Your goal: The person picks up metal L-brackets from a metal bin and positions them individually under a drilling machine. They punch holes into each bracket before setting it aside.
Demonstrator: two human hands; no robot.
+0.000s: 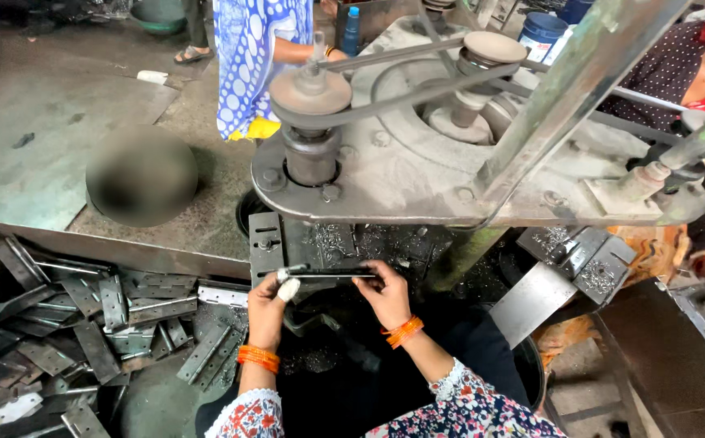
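My left hand [270,302] and my right hand [384,292] both grip one long, dark, flat metal strip [328,274], held level between them under the grey machine head [417,170]. The left thumb has a white wrap on its tip. Orange bangles sit on both wrists. The strip lies just in front of the machine's dark work area, which is strewn with metal chips.
An open tray [85,243] at the left holds several grey metal hinges. Pulleys and a belt [393,89] top the machine. A person in a blue patterned garment [247,57] stands beyond it. Another person [693,73] sits at the right. A metal chute [531,304] slopes at the right.
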